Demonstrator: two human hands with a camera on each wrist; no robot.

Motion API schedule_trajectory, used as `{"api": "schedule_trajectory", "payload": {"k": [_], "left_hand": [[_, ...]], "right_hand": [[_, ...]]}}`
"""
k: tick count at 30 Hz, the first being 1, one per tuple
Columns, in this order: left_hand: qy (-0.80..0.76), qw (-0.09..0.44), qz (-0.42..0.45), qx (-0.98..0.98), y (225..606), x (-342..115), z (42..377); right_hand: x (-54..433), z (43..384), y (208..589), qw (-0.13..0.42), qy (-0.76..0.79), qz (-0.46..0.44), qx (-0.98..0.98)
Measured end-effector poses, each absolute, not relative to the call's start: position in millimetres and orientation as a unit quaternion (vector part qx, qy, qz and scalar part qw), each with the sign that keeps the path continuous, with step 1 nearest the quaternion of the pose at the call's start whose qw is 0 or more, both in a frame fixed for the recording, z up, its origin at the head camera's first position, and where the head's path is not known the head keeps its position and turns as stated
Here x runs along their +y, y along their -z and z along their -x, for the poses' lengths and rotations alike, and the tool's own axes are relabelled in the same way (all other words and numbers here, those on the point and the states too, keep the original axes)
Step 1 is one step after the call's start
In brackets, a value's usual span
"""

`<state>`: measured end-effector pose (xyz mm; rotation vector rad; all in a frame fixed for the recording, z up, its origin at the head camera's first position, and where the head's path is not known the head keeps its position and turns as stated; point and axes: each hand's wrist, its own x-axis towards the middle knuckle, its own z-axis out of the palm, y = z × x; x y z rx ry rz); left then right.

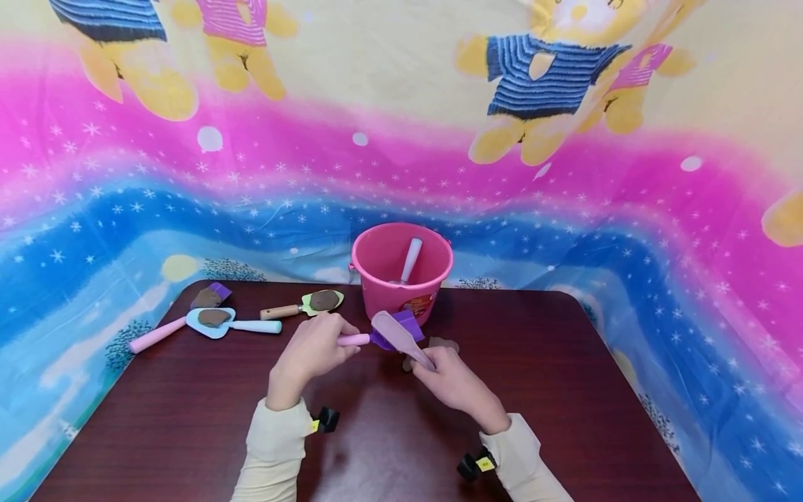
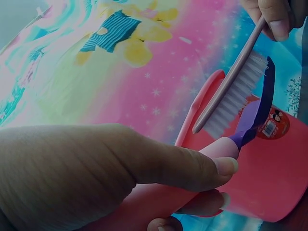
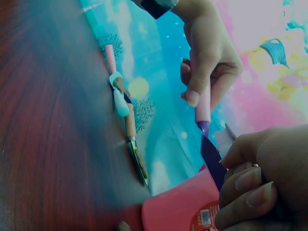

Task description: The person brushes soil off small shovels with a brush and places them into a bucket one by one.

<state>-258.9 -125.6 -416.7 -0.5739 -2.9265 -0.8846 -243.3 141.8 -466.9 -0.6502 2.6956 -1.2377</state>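
Observation:
My left hand [image 1: 316,348] grips the pink handle of a small shovel with a purple blade [image 1: 409,326]. In my right hand [image 1: 454,380] is a pinkish brush [image 1: 398,333], held by its handle. Its white bristles [image 2: 238,98] face the purple blade in the left wrist view; whether they touch it I cannot tell. Both tools are just in front of a pink bucket [image 1: 401,289], above the table. A light-handled tool [image 1: 411,259] leans inside the bucket. Brown lumps [image 1: 444,344] lie on the table under the brush and right hand, partly hidden.
On the left of the dark table [image 1: 389,446] lie a light blue shovel [image 1: 254,325], a green shovel with a wooden handle [image 1: 282,311] and a pink-handled purple shovel [image 1: 158,335], each with a brown lump on its blade. A patterned cloth [image 1: 401,160] hangs behind.

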Motion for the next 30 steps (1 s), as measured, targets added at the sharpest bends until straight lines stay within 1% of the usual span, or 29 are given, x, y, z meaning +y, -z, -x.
{"api": "schedule_trajectory", "payload": {"k": [6,11,18,23,30], "left_hand": [[0.277,0.02,0.187,-0.942,416.1,-124.0,258.2],[0.264,0.036,0.204,-0.942,415.6,-122.1,258.3],[0.263,0.044,0.214,-0.94,415.8,-120.8,258.5],[0.263,0.038,0.21,-0.941,417.6,-121.1,259.5],[0.264,0.037,0.202,-0.942,416.1,-122.1,259.1]], "right_hand": [[139.2,239.1,466.3,0.082,0.413,0.213,0.882],[140.5,238.8,466.9,0.105,0.4,0.214,0.885],[145.7,239.8,467.5,0.098,0.394,0.209,0.89],[149.6,240.7,466.7,0.108,0.391,0.198,0.892],[154.2,245.7,466.0,0.09,0.387,0.192,0.897]]}}
